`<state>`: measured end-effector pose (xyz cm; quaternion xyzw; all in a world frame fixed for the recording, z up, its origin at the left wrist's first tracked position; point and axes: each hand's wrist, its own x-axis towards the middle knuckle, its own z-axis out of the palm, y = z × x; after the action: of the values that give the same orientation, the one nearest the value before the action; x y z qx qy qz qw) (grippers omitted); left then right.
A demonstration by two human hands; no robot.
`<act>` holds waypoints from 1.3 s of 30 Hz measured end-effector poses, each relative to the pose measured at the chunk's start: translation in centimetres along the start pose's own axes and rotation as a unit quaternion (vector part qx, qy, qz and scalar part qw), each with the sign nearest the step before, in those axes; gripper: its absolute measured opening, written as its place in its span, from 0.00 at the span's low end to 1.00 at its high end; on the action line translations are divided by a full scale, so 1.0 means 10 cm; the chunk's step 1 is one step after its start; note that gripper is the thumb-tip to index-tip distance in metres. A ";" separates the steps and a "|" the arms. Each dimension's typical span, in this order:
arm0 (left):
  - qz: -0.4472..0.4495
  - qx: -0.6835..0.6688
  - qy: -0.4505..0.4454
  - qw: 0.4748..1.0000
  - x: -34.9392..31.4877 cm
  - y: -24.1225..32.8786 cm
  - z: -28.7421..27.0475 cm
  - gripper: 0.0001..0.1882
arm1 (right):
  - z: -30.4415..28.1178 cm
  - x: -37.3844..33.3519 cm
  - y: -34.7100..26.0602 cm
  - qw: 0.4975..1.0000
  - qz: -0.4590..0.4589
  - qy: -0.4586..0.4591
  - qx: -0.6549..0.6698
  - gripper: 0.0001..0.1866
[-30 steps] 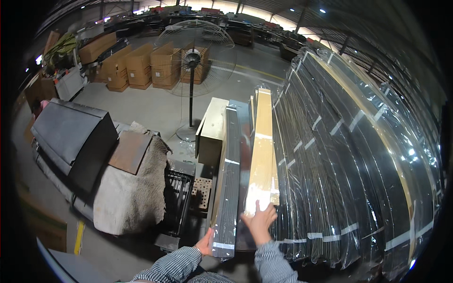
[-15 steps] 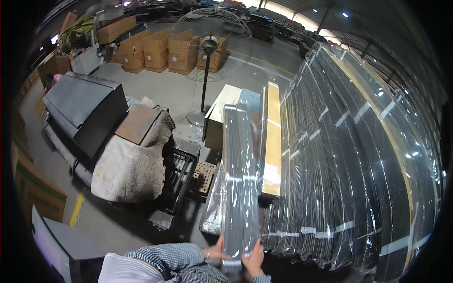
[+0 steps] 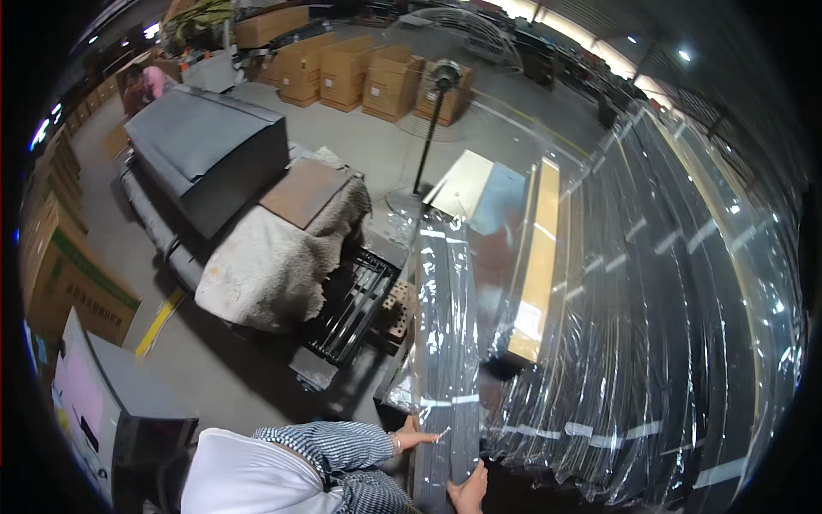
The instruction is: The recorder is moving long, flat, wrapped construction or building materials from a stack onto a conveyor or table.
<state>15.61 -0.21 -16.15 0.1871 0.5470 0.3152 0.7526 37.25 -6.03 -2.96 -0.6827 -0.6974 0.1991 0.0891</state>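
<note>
A long, narrow bundle of dark grey strips (image 3: 447,343) wrapped in clear plastic runs away from my body, with white tape bands across it. My left hand (image 3: 414,438) grips its left side, the thumb side lying over the top face. Closer to me, my right hand (image 3: 467,490) holds the right edge, its fingers partly hidden beneath. The near end of the bundle runs out of the picture at the lower edge. To its right stands a tall stack of similar plastic-wrapped dark strips (image 3: 634,343).
A tan board-like carton (image 3: 538,248) leans between bundle and stack. Left of me are a machine with a black slotted bed (image 3: 353,304), a shaggy grey cover (image 3: 265,270) and a dark box (image 3: 205,154). A pedestal fan (image 3: 435,120) and cardboard boxes (image 3: 390,84) stand beyond; a person (image 3: 145,84) is far left.
My view has swung left. The bundle has come closer to me, its near end now out of the picture. My left hand now sits farther up the bundle than my right.
</note>
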 end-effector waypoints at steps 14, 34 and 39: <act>-0.143 -0.176 0.091 0.970 -1.35 0.62 -0.60 0.59 | -0.40 0.63 -0.44 0.947 -0.296 -0.123 -0.018 0.47; -0.009 -0.372 0.162 0.914 -0.63 1.16 -2.02 0.67 | -0.35 1.57 -2.47 0.930 -0.338 -0.122 -0.074 0.50; -0.024 -0.385 0.256 0.886 -0.70 1.62 -2.03 0.64 | 0.33 2.08 -2.21 0.923 -0.358 -0.126 -0.063 0.50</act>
<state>-9.26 5.66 -7.79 -0.2183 0.5607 0.5199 0.6063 14.65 14.30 -0.18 -0.3612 -0.9117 0.1942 0.0226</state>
